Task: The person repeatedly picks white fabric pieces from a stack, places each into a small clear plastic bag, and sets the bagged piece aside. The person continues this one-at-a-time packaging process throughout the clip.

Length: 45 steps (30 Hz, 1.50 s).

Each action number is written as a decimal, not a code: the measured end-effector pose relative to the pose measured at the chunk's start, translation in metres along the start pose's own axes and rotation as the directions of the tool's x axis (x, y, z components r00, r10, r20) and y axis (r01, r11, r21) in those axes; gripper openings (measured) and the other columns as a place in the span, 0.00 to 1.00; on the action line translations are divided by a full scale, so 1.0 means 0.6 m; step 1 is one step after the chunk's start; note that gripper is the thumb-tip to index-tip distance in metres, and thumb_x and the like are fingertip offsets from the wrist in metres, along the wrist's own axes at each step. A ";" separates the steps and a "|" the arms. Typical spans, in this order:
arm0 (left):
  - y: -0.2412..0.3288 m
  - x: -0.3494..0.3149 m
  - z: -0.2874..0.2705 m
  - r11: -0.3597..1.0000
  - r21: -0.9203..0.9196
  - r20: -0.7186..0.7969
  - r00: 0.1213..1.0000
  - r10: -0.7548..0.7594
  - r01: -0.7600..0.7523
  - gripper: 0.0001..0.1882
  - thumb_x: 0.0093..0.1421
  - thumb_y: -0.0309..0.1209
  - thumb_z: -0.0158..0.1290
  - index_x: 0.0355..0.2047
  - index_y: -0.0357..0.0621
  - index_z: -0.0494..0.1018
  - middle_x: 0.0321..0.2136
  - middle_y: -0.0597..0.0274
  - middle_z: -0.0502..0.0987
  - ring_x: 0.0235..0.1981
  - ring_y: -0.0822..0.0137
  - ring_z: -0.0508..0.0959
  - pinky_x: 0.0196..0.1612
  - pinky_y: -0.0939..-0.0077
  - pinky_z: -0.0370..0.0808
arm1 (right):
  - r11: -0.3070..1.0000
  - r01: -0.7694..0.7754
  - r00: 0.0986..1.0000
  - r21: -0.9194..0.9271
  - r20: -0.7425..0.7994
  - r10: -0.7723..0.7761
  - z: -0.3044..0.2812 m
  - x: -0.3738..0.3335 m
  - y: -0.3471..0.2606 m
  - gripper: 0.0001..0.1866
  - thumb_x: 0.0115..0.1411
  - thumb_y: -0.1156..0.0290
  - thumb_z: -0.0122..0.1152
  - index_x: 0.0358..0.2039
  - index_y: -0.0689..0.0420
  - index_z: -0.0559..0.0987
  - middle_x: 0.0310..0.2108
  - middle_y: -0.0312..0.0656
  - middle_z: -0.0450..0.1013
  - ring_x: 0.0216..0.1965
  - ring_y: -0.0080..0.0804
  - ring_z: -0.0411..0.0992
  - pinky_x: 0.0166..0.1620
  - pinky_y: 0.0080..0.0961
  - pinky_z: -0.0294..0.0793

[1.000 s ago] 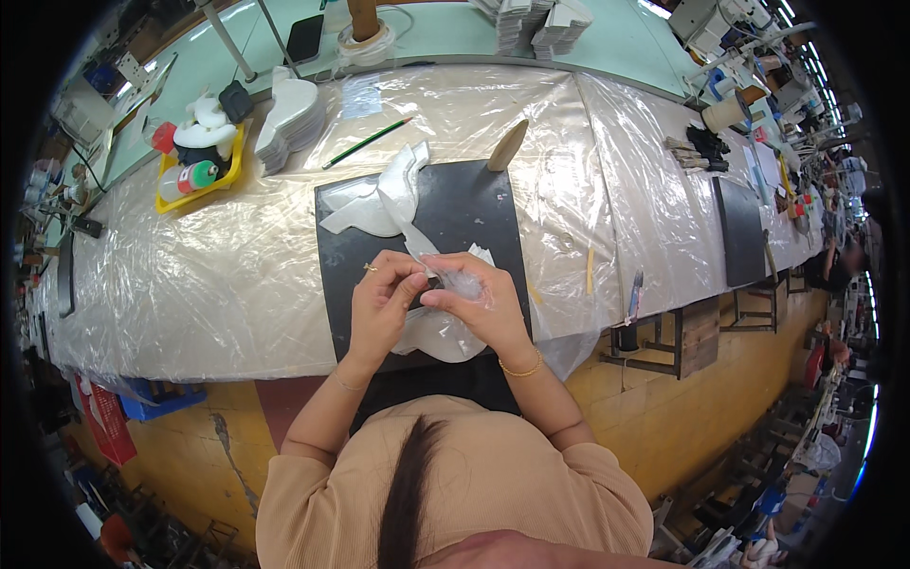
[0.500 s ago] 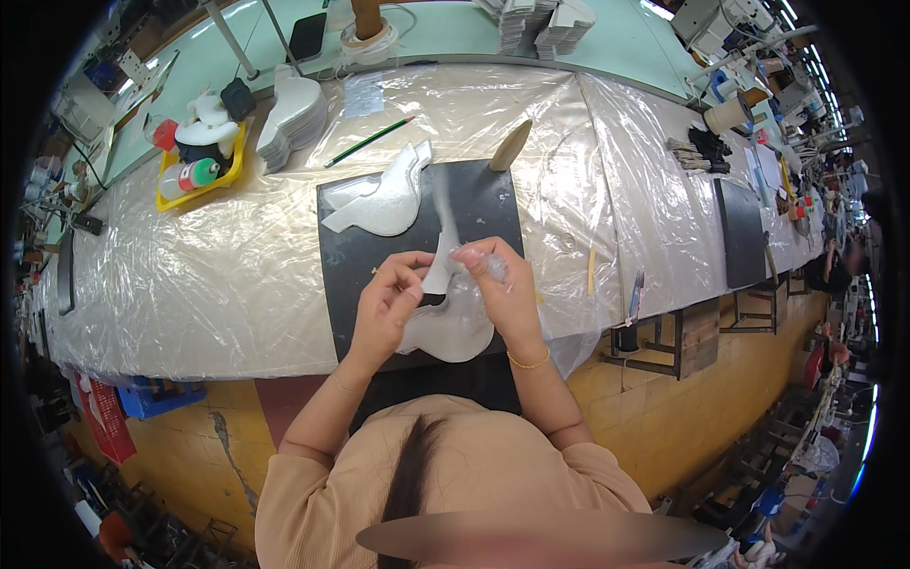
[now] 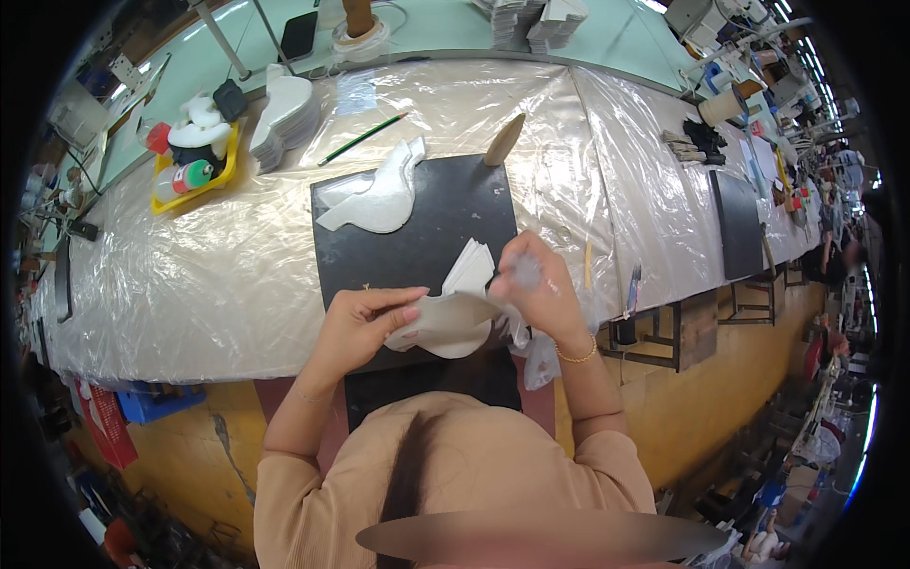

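Note:
My left hand (image 3: 360,327) pinches the left end of a curved off-white sheet piece (image 3: 441,322) between thumb and fingers, over the near edge of a black board (image 3: 445,204). At the piece's right end is my right hand (image 3: 545,294), closed on crumpled clear plastic film (image 3: 540,362) that hangs down beside the wrist. Its fingertips are blurred, and whether they also grip the piece is unclear. Behind the piece, a small fanned stack of white strips (image 3: 469,267) stands up from the board. Several curved white cut pieces (image 3: 384,199) lie at the board's far left.
A pointed wooden tool (image 3: 505,139) stands at the board's far edge. Further left are a green pencil (image 3: 363,138), a stack of curved pieces (image 3: 286,119) and a yellow basket (image 3: 223,171) with a bottle. Clear plastic covers the table (image 3: 190,294).
The upright white strip between my hands has left their grip, and a fanned stack now shows on the board. My right hand has moved right; my left has shifted slightly down and left, onto the curved piece.

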State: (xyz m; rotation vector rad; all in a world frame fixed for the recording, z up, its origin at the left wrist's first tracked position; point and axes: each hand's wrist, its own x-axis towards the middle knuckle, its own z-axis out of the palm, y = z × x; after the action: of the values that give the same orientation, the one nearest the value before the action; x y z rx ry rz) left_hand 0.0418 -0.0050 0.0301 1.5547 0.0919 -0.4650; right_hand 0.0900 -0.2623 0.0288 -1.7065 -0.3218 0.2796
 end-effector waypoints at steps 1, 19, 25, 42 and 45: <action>0.004 -0.003 0.003 0.999 -0.038 0.019 1.000 -0.016 0.017 0.13 0.61 0.23 0.57 0.47 0.35 0.78 0.37 0.58 0.82 0.36 0.75 0.78 0.38 0.81 0.77 | 0.978 0.095 0.994 -0.186 0.065 -0.084 -0.008 -0.004 -0.007 0.20 0.58 0.56 0.67 0.33 0.58 0.70 0.25 0.36 0.71 0.26 0.21 0.67 0.31 0.18 0.69; -0.019 -0.014 0.009 0.975 -0.032 0.150 0.966 -0.212 0.219 0.13 0.59 0.20 0.57 0.45 0.33 0.78 0.30 0.60 0.80 0.29 0.76 0.76 0.34 0.82 0.80 | 0.682 0.318 0.941 -0.659 0.133 -0.311 -0.085 -0.003 -0.014 0.22 0.40 0.55 0.78 0.22 0.57 0.76 0.20 0.37 0.71 0.24 0.33 0.71 0.28 0.27 0.69; -0.042 -0.007 0.013 0.979 -0.023 0.068 0.978 -0.199 0.201 0.13 0.59 0.21 0.57 0.45 0.35 0.78 0.33 0.62 0.78 0.29 0.77 0.76 0.34 0.82 0.81 | 0.500 0.171 0.922 -0.849 -0.041 -0.384 -0.140 0.014 -0.006 0.18 0.44 0.61 0.75 0.20 0.57 0.74 0.19 0.38 0.70 0.25 0.39 0.68 0.30 0.32 0.68; -0.106 0.147 -0.158 0.585 0.796 -0.468 0.775 0.425 0.160 0.22 0.51 0.36 0.65 0.44 0.37 0.76 0.39 0.52 0.73 0.40 0.55 0.76 0.42 0.65 0.74 | 0.979 0.034 0.854 -0.202 -0.503 -0.133 -0.095 -0.028 0.055 0.06 0.57 0.79 0.64 0.33 0.61 0.75 0.32 0.37 0.73 0.36 0.20 0.72 0.39 0.17 0.70; -0.101 0.135 -0.156 0.699 0.688 -0.520 0.805 0.285 0.197 0.16 0.54 0.31 0.63 0.39 0.35 0.76 0.35 0.52 0.77 0.33 0.60 0.79 0.37 0.69 0.76 | 0.952 0.063 0.863 -0.301 -0.463 -0.203 -0.078 -0.020 0.045 0.08 0.57 0.75 0.66 0.36 0.60 0.78 0.33 0.37 0.75 0.32 0.19 0.71 0.36 0.17 0.70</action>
State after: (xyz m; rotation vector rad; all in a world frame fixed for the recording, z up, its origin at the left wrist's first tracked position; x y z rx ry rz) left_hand 0.1162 0.0705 -0.0577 2.4565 0.3982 0.0976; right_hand 0.0974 -0.3137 0.0098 -1.9503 -0.1014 -0.3214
